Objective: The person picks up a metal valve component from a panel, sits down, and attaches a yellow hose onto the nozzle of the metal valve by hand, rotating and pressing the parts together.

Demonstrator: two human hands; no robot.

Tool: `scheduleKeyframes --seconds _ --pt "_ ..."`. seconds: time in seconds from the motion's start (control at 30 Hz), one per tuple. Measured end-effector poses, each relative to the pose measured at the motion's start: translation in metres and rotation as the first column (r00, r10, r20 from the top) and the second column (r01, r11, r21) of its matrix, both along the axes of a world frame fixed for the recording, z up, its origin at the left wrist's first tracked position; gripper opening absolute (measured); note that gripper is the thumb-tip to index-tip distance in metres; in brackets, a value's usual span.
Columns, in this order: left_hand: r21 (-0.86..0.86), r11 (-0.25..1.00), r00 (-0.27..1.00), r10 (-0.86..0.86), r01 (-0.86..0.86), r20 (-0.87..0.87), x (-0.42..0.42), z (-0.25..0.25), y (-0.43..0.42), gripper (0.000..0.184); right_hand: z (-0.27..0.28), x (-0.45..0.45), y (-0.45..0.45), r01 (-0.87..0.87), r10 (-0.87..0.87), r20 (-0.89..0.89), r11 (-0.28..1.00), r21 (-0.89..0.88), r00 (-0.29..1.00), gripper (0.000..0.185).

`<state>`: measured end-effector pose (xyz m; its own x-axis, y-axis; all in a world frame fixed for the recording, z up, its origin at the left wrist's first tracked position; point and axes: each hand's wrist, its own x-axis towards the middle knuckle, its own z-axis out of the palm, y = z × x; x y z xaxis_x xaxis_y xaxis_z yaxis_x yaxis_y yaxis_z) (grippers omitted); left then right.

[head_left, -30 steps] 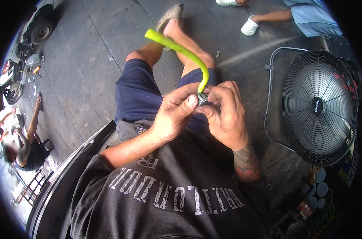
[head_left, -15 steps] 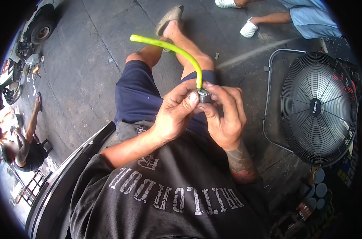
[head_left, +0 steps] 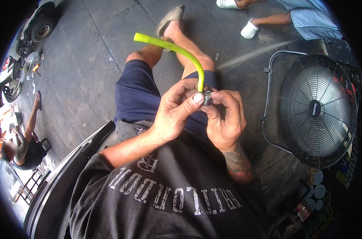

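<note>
A bright yellow-green hose [head_left: 181, 49] curves up and left from between my hands, its lower end against a small dark metal part [head_left: 207, 98]. My left hand [head_left: 177, 106] pinches the hose's lower end and the side of the part, with its thumb on the near face. From the other side, my right hand [head_left: 228, 117] has its thumb and fingertips closed on the metal part. My fingers hide how hose and part meet. Both hands are in front of my dark shirt [head_left: 169, 179], above my navy shorts [head_left: 135, 91].
A large round floor fan [head_left: 315, 109] on a tubular stand is at my right. Beyond it are another person's white shoes [head_left: 249, 30]. At left, a person [head_left: 25, 149] sits low near scattered parts. A vehicle wheel [head_left: 40, 30] stands at upper left on the concrete floor [head_left: 85, 79].
The metal part has turned slightly between my fingers, and the hose has shifted a little to the right. Both hands keep their hold.
</note>
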<state>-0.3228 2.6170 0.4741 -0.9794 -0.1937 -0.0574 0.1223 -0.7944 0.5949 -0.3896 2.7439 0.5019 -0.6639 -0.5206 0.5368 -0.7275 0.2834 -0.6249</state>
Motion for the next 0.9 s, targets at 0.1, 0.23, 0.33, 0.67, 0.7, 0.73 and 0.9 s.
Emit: scheduleKeyframes --seconds 0.1,0.23,0.33,0.67,0.7,0.73,0.9 --pt "0.038 0.999 1.0 -0.017 0.017 -0.001 0.0 -0.001 0.001 0.03 0.0 0.0 0.001 -0.005 0.005 0.006 1.0 0.013 1.0 0.028" --pt "0.047 0.998 1.0 -0.03 0.029 0.003 0.001 -0.005 0.003 0.029 -0.003 0.0 0.003 -0.017 0.016 0.017 1.0 0.013 1.0 0.028" --pt "0.076 0.996 0.999 -0.042 0.04 0.027 0.001 -0.004 0.004 0.029 -0.004 -0.001 0.005 -0.029 0.029 0.016 0.999 0.033 0.999 0.029" --pt "0.093 0.993 0.996 -0.074 0.069 0.054 0.002 -0.012 0.007 0.031 -0.009 -0.004 0.011 -0.078 0.072 0.077 0.994 0.077 0.994 0.029" --pt "0.105 0.992 0.996 -0.071 0.066 0.049 0.002 -0.012 0.008 0.03 -0.011 -0.005 0.011 -0.074 0.07 0.064 0.994 0.075 0.996 0.029" --pt "0.117 0.991 0.997 -0.068 0.062 0.044 0.002 -0.013 0.008 0.03 -0.012 -0.005 0.011 -0.071 0.068 0.053 0.995 0.073 0.996 0.028" --pt "0.164 0.984 0.995 -0.076 0.064 0.066 0.0 -0.012 0.008 0.029 -0.011 -0.005 0.011 -0.076 0.071 0.074 0.995 0.066 0.995 0.023"
